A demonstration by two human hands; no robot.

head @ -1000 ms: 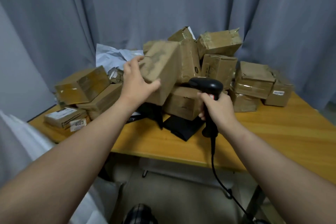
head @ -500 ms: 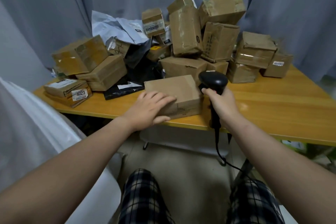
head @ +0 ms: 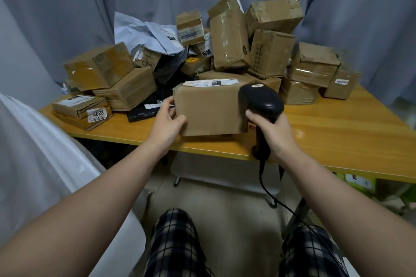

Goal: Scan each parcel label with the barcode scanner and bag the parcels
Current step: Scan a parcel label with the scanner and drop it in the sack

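1. Fingers (head: pixel 167 105) of the left hand (head: pixel 166 121) are curled round the left end of a brown parcel (head: pixel 209 112), thumb on the near face. The right hand (head: pixel 275 136) is clamped on the handle of the barcode scanner (head: pixel 261 99).
2. That parcel sits near the front edge of the table (head: pixel 337 132), just ahead of the big pile (head: pixel 229 40). Looks like it's resting on the wood, though I can't swear to it.
3. Its label (head: pixel 211 83) is on the top face, so we only see it edge-on. The scanner head is right at the parcel's right end and seems to point past the label, not at it.
4. So imo: tip the top face toward you with the left hand, or raise the scanner and aim down. Square-on to the barcode beats a shallow angle.
5. The label's edge looks a bit crumpled, so smooth it first if the scan won't take.
6. Mind the cable (head: pixel 263 177) hanging off the table edge; don't let it drag across anything.
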